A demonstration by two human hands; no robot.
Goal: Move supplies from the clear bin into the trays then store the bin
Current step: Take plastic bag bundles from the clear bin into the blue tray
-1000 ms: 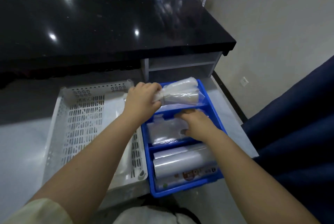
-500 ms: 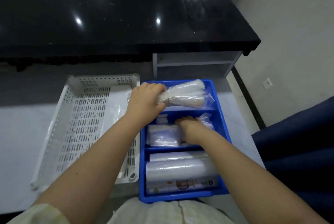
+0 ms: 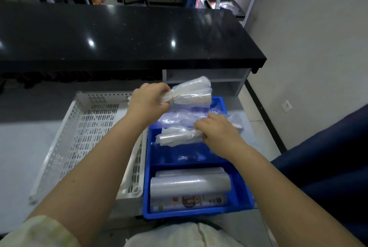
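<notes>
Blue plastic forms the three-compartment tray (image 3: 199, 214), set near the right edge of the grey worktop (image 3: 20, 147), just beside a white perforated plastic tray (image 3: 83, 127). A banded bundle of clear plastic bags (image 3: 191, 91) is clenched in the left hand (image 3: 148, 103) above the far compartment. A second, flatter bundle of clear bags (image 3: 177, 137) is gripped at its end by the right hand (image 3: 219, 133) over the middle compartment. Rolls of clear film (image 3: 189, 185) are already laid in the near compartment. Sorting is judged part done: both bundles are yet to be set down. The clear bin cannot be made out, so its storing is presumably still to do.
</notes>
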